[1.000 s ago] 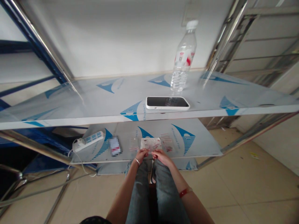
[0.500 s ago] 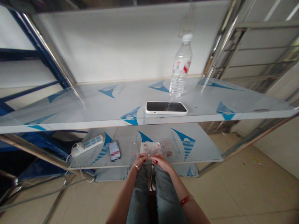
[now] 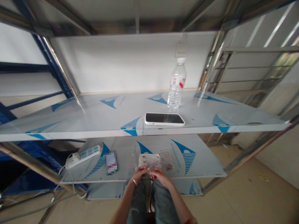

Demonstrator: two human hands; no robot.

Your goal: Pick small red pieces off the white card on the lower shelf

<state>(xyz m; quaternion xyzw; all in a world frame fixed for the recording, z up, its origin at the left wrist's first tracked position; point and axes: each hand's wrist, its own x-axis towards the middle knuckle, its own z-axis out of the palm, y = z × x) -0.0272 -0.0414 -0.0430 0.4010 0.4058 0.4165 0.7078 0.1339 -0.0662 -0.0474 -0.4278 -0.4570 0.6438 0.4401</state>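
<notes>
My left hand (image 3: 140,173) and my right hand (image 3: 159,174) meet at the front edge of the lower shelf (image 3: 201,165), over my knees. Both pinch the near edge of a small clear plastic bag with red and white contents (image 3: 149,161). A silver bracelet sits on my left wrist. Two more clear bags lie beside it, one to the left (image 3: 132,161) and one to the right (image 3: 167,155).
A blurred card (image 3: 111,162) and a white power strip (image 3: 83,154) with its cable lie left on the lower shelf. On the upper shelf (image 3: 93,115) rest a white phone (image 3: 164,119) and an upright water bottle (image 3: 176,83). Steel posts flank both sides.
The view has tilted upward, so shelves and hands sit lower in the picture and the rack's top is visible. My hands stay on the same bag.
</notes>
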